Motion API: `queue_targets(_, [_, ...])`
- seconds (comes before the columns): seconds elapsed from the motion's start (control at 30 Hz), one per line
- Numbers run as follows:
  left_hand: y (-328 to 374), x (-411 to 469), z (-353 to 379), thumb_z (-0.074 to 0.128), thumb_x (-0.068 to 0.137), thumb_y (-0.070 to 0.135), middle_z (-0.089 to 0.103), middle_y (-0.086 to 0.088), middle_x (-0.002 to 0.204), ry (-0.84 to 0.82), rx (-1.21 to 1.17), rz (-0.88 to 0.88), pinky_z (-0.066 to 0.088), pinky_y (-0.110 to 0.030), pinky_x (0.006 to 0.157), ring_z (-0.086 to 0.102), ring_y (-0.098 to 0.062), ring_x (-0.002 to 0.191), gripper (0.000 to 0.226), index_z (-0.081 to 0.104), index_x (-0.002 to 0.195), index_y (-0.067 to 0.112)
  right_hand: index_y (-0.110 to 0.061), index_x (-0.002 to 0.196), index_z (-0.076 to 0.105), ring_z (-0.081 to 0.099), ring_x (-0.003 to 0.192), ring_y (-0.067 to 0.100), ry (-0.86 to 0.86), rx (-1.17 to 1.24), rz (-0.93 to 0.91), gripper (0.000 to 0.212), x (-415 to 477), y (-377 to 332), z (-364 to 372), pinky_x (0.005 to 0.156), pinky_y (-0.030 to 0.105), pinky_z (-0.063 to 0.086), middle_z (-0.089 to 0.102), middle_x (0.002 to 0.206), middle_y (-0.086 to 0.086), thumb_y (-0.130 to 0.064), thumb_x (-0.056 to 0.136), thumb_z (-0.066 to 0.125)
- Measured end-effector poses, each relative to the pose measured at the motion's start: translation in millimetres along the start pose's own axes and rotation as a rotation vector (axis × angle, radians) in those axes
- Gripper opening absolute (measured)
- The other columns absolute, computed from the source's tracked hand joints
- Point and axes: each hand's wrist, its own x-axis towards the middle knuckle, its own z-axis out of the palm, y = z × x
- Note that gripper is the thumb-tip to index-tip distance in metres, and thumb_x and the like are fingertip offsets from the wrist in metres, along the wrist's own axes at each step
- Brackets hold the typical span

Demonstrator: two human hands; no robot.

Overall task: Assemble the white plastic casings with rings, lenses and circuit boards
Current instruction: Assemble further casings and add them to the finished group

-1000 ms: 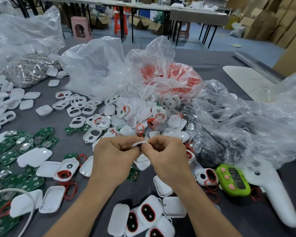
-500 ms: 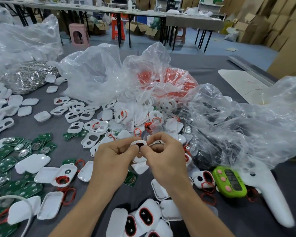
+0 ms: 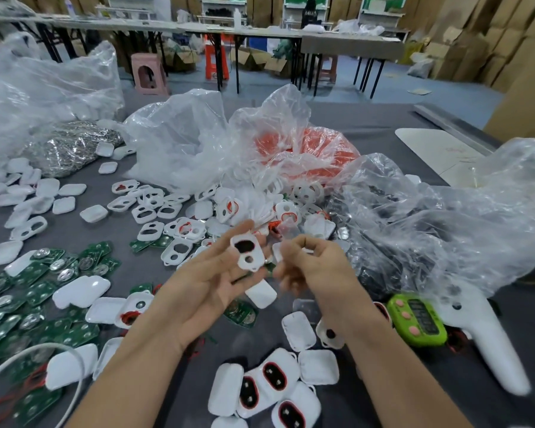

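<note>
Nearest me lie finished white casings with red rings point(image 3: 272, 379). Above them, my left hand point(image 3: 204, 288) pinches a white plastic two-window casing point(image 3: 248, 253) between thumb and outstretched fingers. My right hand point(image 3: 312, 270) is curled and blurred, so I cannot tell what it holds. I judge it mid-fitting. The next part must seat squarely, perhaps from the clear bag of orange-red rings point(image 3: 306, 149) beyond.

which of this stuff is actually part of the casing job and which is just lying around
Job: white casing held in left hand; loose casings; green circuit boards; bagged red rings; ringed casings up front.
Lying about: green gadget with pink buttons; white handheld controller; pink stool.
</note>
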Motion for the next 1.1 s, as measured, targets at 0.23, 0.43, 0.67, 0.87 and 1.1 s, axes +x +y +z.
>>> queue_targets(0.23, [23.4, -2.7, -21.1, 0.055, 0.09, 0.007, 0.07, -0.013, 0.13, 0.113, -0.226, 0.112, 0.062, -0.037, 0.084, 0.071, -0.026, 0.114, 0.034, 0.074, 0.117, 0.013, -0.029, 0.074, 0.073, 0.061, 0.06, 0.001, 0.124, -0.677, -0.254, 0.018, 19.8, -9.8, 0.2, 0.059, 0.013, 0.045, 0.071, 0.067, -0.012, -0.014, 0.083, 0.074])
queue_targets(0.43, [31.9, -5.0, -31.6, 0.054, 0.092, 0.013, 0.074, -0.007, 0.123, 0.142, -0.278, 0.179, 0.061, -0.034, 0.089, 0.071, -0.021, 0.114, 0.032, 0.08, 0.11, 0.019, -0.022, 0.113, 0.076, 0.067, 0.104, 0.011, -0.209, -1.036, -0.195, 0.031, 29.2, -24.4, 52.4, 0.095, 0.024, 0.053, 0.073, 0.115, -0.002, -0.005, 0.09, 0.064])
queue_targets(0.67, [33.9, -2.4, -40.1, 0.057, 0.092, 0.015, 0.073, -0.009, 0.125, 0.124, -0.307, 0.181, 0.061, -0.034, 0.089, 0.073, -0.021, 0.111, 0.029, 0.081, 0.108, 0.018, -0.027, 0.11, 0.076, 0.057, 0.116, 0.021, -0.039, -1.286, -0.322, 0.03, 30.9, -9.3, 61.0, 0.102, 0.035, 0.046, 0.07, 0.117, -0.001, -0.01, 0.086, 0.07])
queue_targets(0.87, [32.9, -0.7, -38.6, 0.059, 0.091, 0.013, 0.072, -0.009, 0.128, 0.083, -0.298, 0.171, 0.06, -0.035, 0.091, 0.07, -0.022, 0.116, 0.029, 0.081, 0.109, 0.018, -0.031, 0.092, 0.076, 0.055, 0.109, 0.017, -0.111, -1.276, -0.305, 0.012, 23.9, -2.1, 63.4, 0.09, 0.025, 0.04, 0.067, 0.112, -0.003, -0.023, 0.084, 0.077])
queue_targets(1.1, [30.0, 2.5, -33.3, 0.059, 0.091, 0.009, 0.071, -0.012, 0.129, 0.038, -0.294, 0.147, 0.061, -0.036, 0.085, 0.07, -0.025, 0.116, 0.033, 0.076, 0.119, 0.015, -0.03, 0.071, 0.063, 0.053, 0.062, -0.002, 0.119, -0.821, -0.296, 0.022, 5.3, -11.5, 34.6, 0.058, 0.011, 0.038, 0.061, 0.069, -0.019, -0.014, 0.077, 0.078])
